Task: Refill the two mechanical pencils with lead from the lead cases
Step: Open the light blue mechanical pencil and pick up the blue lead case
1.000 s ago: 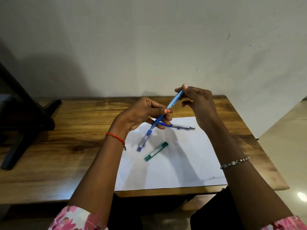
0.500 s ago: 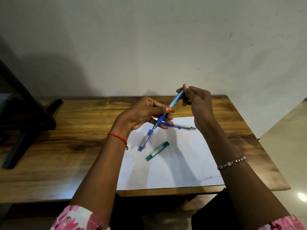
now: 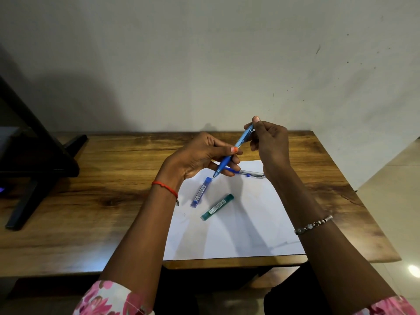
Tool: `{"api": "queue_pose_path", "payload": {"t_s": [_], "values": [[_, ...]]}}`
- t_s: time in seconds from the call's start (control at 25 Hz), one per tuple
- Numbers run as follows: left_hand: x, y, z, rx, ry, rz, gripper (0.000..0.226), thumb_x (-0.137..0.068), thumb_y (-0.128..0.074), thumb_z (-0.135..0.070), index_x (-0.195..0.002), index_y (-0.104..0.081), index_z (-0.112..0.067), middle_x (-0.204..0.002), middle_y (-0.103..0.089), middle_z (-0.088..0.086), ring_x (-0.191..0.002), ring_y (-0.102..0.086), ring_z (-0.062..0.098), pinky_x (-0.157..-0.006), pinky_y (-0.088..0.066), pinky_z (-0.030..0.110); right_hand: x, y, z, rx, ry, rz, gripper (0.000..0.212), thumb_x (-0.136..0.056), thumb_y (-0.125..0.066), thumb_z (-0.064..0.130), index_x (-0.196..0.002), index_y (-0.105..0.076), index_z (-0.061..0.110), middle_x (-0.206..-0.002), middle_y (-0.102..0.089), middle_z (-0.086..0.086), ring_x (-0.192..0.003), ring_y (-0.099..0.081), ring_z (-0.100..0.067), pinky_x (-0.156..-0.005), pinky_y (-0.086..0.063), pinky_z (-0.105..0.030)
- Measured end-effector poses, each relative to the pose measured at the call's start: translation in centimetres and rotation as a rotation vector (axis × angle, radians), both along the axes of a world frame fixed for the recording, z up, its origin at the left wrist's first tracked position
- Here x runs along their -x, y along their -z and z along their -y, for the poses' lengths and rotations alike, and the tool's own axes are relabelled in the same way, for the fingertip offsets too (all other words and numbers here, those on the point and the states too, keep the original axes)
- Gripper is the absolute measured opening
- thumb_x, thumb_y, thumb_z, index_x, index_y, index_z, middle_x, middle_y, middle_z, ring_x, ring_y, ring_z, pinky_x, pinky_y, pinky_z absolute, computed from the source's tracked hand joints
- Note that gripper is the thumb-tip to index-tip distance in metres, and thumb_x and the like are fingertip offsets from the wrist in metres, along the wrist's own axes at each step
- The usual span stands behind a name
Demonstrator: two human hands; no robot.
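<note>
A light-blue mechanical pencil (image 3: 241, 142) is held slanted above the table, tip down. My left hand (image 3: 200, 155) grips its dark-blue lower barrel. My right hand (image 3: 270, 142) pinches its top end between thumb and fingers. A second pencil (image 3: 247, 172), blue and clear, lies on the white paper sheet (image 3: 241, 223), partly hidden behind my hands. A blue lead case (image 3: 201, 192) and a green lead case (image 3: 217, 207) lie on the sheet below my left hand.
The wooden table (image 3: 91, 201) ends at a grey wall behind. A black stand (image 3: 29, 162) sits at the table's left end. The table's right edge drops to a tiled floor (image 3: 397, 201).
The held pencil has tilted slightly steeper and my hands have shifted a little; the items on the paper have not moved.
</note>
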State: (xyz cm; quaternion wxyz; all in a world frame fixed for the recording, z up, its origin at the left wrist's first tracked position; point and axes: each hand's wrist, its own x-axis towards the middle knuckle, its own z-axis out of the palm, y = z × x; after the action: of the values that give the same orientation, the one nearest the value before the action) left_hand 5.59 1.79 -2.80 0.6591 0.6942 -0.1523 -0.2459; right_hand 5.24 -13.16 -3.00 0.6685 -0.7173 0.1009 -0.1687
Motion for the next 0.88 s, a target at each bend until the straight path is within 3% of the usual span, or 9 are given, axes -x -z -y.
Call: {"api": "queue_pose_path", "payload": {"t_s": [0.28,0.52,0.64,0.76,0.88], "values": [[0.0,0.0,0.2,0.013,0.005,-0.013,0.017,-0.089,-0.052,-0.007,-0.093,-0.066,0.001,-0.067,-0.072,0.001,-0.065,-0.07,0.017,-0.059,-0.059,0.027,-0.1,0.2,-0.3,0.032,0.048,-0.009,0.035,-0.097,-0.045,0.027,-0.092,-0.067,0.0,-0.062,-0.059,-0.006,-0.031,-0.047,-0.002,-0.037,-0.035,-0.01],[0.2,0.1,0.0,0.002,0.036,-0.021,0.018,-0.088,-0.055,-0.006,-0.095,-0.065,0.007,-0.071,-0.071,0.004,-0.068,-0.07,0.02,-0.063,-0.06,0.034,-0.1,-0.7,1.1,-0.042,0.048,-0.034,0.032,-0.098,-0.042,0.028,-0.087,-0.062,0.007,-0.059,-0.06,-0.007,-0.037,-0.055,-0.006,-0.041,-0.042,-0.014],[0.0,0.2,-0.1,-0.017,0.019,-0.016,0.021,-0.088,-0.055,-0.006,-0.098,-0.064,0.009,-0.07,-0.072,0.003,-0.068,-0.07,0.019,-0.063,-0.06,0.036,0.0,-1.1,2.1,-0.226,-0.037,-0.114,0.029,-0.095,-0.045,0.021,-0.076,-0.061,0.008,-0.064,-0.062,-0.009,-0.046,-0.055,-0.017,-0.044,-0.042,-0.022],[0.1,0.3,-0.1,-0.032,0.012,-0.013,0.021,-0.088,-0.055,-0.006,-0.097,-0.064,0.01,-0.069,-0.072,0.003,-0.067,-0.07,0.019,-0.062,-0.06,0.036,0.2,-1.2,2.6,-0.461,-0.183,-0.203,0.021,-0.091,-0.045,0.01,-0.078,-0.06,0.004,-0.066,-0.06,-0.009,-0.051,-0.051,-0.016,-0.041,-0.04,-0.018],[0.2,0.3,-0.1,-0.039,0.01,-0.023,0.017,-0.088,-0.055,-0.007,-0.094,-0.066,0.004,-0.069,-0.071,0.004,-0.067,-0.07,0.019,-0.061,-0.06,0.034,0.1,-1.2,3.1,-0.55,-0.287,-0.259,0.018,-0.09,-0.05,0.013,-0.078,-0.061,0.004,-0.059,-0.061,-0.004,-0.047,-0.05,-0.011,-0.04,-0.039,-0.017]]}}
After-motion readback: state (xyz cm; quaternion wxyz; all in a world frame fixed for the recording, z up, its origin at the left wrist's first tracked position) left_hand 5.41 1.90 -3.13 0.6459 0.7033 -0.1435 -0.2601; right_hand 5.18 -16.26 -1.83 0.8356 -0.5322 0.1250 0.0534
